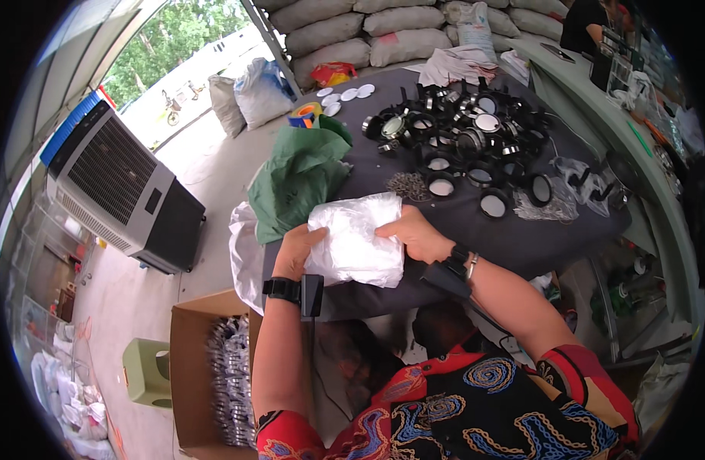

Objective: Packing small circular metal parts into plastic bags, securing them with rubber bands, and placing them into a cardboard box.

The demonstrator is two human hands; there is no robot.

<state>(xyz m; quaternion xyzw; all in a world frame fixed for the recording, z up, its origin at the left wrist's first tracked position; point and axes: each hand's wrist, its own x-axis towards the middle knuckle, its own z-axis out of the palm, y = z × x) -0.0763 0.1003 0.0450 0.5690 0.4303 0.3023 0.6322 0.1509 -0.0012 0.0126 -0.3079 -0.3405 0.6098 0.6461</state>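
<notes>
Both hands grip a crumpled white plastic bag (356, 241) at the near edge of a dark-covered table (513, 241). My left hand (297, 251) clasps the bag's left side, and my right hand (415, 234) clasps its upper right corner. Each wrist wears a black strap with a small device. Beyond the bag, a heap of black round frames with white or mirrored discs (464, 142) covers the middle of the table. A small pile of metal chain pieces (407, 185) lies just past the bag.
A green plastic bag (303, 175) lies at the table's left edge. On the floor stand a cardboard box (195, 376) with stacked round parts, a green stool (145, 373) and a large air cooler (118, 192). Sacks (352, 34) are piled behind. Another person (590, 23) stands far right.
</notes>
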